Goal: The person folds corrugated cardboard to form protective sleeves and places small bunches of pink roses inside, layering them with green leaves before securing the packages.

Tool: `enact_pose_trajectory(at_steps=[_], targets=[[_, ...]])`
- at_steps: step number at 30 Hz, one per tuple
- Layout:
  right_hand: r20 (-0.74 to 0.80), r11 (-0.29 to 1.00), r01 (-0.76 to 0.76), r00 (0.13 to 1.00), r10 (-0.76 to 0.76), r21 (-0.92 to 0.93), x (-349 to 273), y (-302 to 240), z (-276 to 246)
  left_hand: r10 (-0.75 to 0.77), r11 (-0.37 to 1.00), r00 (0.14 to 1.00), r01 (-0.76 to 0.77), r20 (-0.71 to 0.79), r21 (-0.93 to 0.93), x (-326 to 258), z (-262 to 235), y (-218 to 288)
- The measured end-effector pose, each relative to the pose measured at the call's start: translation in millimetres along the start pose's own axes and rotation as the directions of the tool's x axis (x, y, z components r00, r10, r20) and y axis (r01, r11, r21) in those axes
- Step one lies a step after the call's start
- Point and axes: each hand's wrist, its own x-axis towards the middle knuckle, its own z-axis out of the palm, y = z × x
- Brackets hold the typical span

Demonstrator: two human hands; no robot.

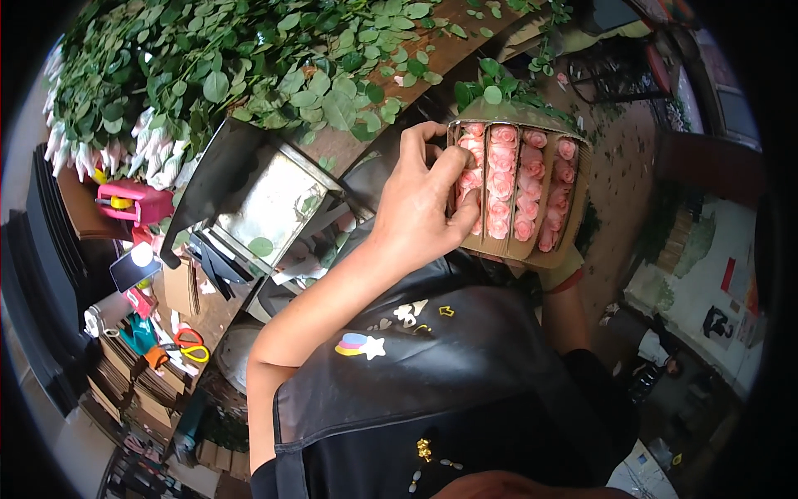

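A bunch of pink roses (501, 181) is packed in rows between cardboard strips (509, 191), with a cardboard wrap (573, 187) around it. Green leaves (493, 83) stick out past its far side. My left hand (420, 195) reaches to the bunch's left edge, thumb and forefinger bent around a rose head in the leftmost row. Beneath the bunch, my right hand (564, 273) holds it up from the lower right. A pale glove or cuff shows there, while the right fingers are mostly hidden behind the cardboard.
Leafy rose stems (249, 58) cover the table at the far left, some with white-sleeved heads (158, 141). Nearer stand a metal-topped stand (274, 204), a pink tape dispenser (137, 202), a phone (135, 268), scissors (191, 343) and cardboard pieces (179, 287). Leaves litter the floor (619, 208) at right.
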Motion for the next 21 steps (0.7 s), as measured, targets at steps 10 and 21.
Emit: enact_pose_trajectory(at_steps=[10, 21], targets=[[-0.594, 0.965, 0.106, 0.770, -0.233, -0.240, 7, 12, 10, -0.057, 0.997, 0.996, 0.060, -0.061, 0.052, -3, 0, -8], [0.000, 0.902, 0.048, 0.999, -0.054, -0.429, 25, 8, -1, -0.071, 0.996, 0.986, 0.077, -0.151, 0.034, 0, 5, -18]])
